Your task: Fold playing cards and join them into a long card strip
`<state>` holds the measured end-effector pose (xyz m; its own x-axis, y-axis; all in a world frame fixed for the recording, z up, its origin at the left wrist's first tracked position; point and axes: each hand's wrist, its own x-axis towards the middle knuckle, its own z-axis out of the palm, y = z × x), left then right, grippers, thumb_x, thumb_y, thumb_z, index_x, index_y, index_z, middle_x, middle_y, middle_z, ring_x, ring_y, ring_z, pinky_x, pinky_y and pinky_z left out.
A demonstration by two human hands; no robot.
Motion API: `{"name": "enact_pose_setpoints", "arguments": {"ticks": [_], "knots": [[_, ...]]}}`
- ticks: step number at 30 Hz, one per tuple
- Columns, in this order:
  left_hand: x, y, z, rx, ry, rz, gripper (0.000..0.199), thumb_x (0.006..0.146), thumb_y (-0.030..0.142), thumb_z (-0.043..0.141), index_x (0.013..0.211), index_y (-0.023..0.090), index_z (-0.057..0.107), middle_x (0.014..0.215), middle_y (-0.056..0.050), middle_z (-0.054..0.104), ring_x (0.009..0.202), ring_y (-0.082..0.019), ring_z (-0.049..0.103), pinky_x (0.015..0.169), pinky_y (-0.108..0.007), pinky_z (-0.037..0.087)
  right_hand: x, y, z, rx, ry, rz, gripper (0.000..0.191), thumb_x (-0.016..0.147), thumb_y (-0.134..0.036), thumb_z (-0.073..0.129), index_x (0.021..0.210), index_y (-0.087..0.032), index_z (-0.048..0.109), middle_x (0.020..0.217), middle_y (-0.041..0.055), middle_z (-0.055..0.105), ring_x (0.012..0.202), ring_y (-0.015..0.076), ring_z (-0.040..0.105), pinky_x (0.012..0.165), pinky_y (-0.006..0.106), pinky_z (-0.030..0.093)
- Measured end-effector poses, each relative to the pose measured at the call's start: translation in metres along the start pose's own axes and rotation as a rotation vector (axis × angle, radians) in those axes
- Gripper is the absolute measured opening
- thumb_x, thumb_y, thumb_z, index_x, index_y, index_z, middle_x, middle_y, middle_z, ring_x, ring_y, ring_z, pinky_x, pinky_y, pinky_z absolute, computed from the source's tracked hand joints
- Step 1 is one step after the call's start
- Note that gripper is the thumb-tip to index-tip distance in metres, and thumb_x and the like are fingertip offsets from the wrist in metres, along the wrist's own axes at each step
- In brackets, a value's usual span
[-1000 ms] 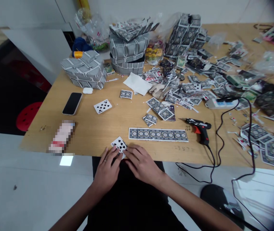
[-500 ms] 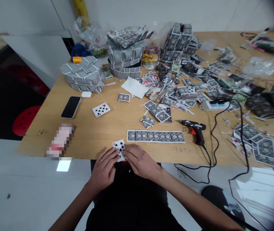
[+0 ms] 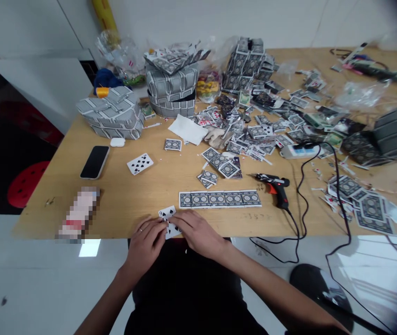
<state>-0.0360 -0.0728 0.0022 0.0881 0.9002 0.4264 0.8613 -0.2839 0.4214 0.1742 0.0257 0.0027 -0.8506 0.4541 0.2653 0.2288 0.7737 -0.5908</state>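
Observation:
At the table's near edge lies a playing card (image 3: 167,212), a nine of spades, face up. From its left side my left hand (image 3: 147,239) grips it with bent fingers, a ring on one of them. My right hand (image 3: 198,232) pinches the card from the right, its fingertips meeting the left hand's over the card's middle. Just beyond the right hand is a flat strip of joined cards (image 3: 219,199), patterned backs up. Farther left a loose eight of spades (image 3: 140,164) rests face up.
A glue gun (image 3: 277,188) lies right of the strip, its cable trailing off the table edge. A phone (image 3: 95,162) is at the left. Woven card baskets (image 3: 111,114) stand at the back. Heaped card scraps (image 3: 254,132) surround a power strip (image 3: 299,151).
My fingertips have come closer together over the card's middle. The camera view has shifted slightly, so the tabletop things appear farther left.

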Motion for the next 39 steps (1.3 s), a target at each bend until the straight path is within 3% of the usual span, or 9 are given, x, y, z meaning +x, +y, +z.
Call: {"name": "enact_pose_setpoints", "arguments": {"ticks": [6, 10, 17, 20, 23, 25, 30, 39], "knots": [[0.000, -0.002, -0.003, 0.013, -0.047, 0.005, 0.015, 0.103, 0.017, 0.061, 0.113, 0.024, 0.070, 0.110, -0.001, 0.083, 0.108, -0.020, 0.079, 0.116, -0.046, 0.050, 0.002, 0.000, 0.001, -0.018, 0.011, 0.014, 0.059, 0.098, 0.000, 0.053, 0.154, -0.018, 0.049, 0.138, 0.0143, 0.068, 0.130, 0.0275, 0.063, 0.113, 0.046, 0.052], [-0.002, 0.000, -0.003, 0.037, -0.042, 0.050, 0.023, 0.102, 0.010, 0.057, 0.116, 0.023, 0.071, 0.112, -0.002, 0.083, 0.112, -0.020, 0.077, 0.116, -0.046, 0.052, 0.001, -0.003, 0.001, -0.034, 0.024, -0.001, 0.059, 0.097, 0.001, 0.054, 0.154, -0.017, 0.050, 0.135, 0.0147, 0.069, 0.128, 0.0272, 0.063, 0.111, 0.046, 0.053], [-0.010, 0.005, -0.002, -0.019, -0.089, 0.070, 0.038, 0.096, 0.000, 0.049, 0.118, 0.021, 0.071, 0.125, -0.007, 0.079, 0.133, -0.023, 0.068, 0.122, -0.051, 0.049, -0.006, -0.008, 0.002, -0.028, 0.118, 0.023, 0.038, 0.102, -0.008, 0.059, 0.136, -0.021, 0.066, 0.114, 0.0106, 0.074, 0.107, 0.0256, 0.069, 0.096, 0.043, 0.059], [-0.010, 0.005, 0.000, -0.047, -0.072, 0.055, 0.035, 0.096, 0.001, 0.050, 0.117, 0.021, 0.070, 0.124, -0.007, 0.079, 0.131, -0.024, 0.069, 0.119, -0.052, 0.051, -0.006, -0.011, -0.001, -0.043, 0.159, 0.074, 0.031, 0.104, -0.015, 0.060, 0.134, -0.020, 0.067, 0.129, 0.0147, 0.071, 0.123, 0.0292, 0.066, 0.104, 0.049, 0.058], [-0.007, 0.005, 0.000, -0.052, -0.070, 0.042, 0.033, 0.097, 0.001, 0.053, 0.117, 0.021, 0.069, 0.123, -0.007, 0.079, 0.128, -0.024, 0.070, 0.115, -0.050, 0.053, -0.007, -0.013, -0.002, -0.086, 0.132, 0.102, 0.036, 0.105, -0.018, 0.059, 0.140, -0.018, 0.064, 0.149, 0.0169, 0.063, 0.147, 0.0340, 0.051, 0.116, 0.057, 0.050], [-0.006, 0.006, -0.001, -0.043, -0.063, 0.028, 0.033, 0.098, 0.001, 0.054, 0.119, 0.022, 0.069, 0.123, -0.007, 0.079, 0.124, -0.024, 0.071, 0.111, -0.048, 0.055, -0.008, -0.013, -0.001, -0.102, 0.111, 0.101, 0.039, 0.106, -0.018, 0.056, 0.144, -0.015, 0.061, 0.152, 0.0167, 0.061, 0.153, 0.0342, 0.045, 0.119, 0.057, 0.048], [-0.005, 0.008, -0.003, -0.052, -0.031, 0.015, 0.038, 0.099, 0.003, 0.054, 0.128, 0.023, 0.069, 0.127, -0.009, 0.077, 0.119, -0.024, 0.073, 0.107, -0.046, 0.058, -0.011, -0.011, 0.004, -0.115, 0.107, 0.083, 0.042, 0.108, -0.019, 0.054, 0.149, -0.010, 0.058, 0.153, 0.0164, 0.062, 0.154, 0.0314, 0.045, 0.122, 0.054, 0.046], [-0.006, 0.007, -0.003, -0.058, -0.042, 0.035, 0.044, 0.098, 0.003, 0.055, 0.135, 0.023, 0.068, 0.129, -0.009, 0.078, 0.126, -0.025, 0.071, 0.108, -0.047, 0.059, -0.008, -0.009, 0.002, -0.075, 0.112, 0.085, 0.043, 0.107, -0.019, 0.055, 0.150, -0.014, 0.059, 0.148, 0.0146, 0.066, 0.144, 0.0304, 0.057, 0.119, 0.054, 0.049]]}}
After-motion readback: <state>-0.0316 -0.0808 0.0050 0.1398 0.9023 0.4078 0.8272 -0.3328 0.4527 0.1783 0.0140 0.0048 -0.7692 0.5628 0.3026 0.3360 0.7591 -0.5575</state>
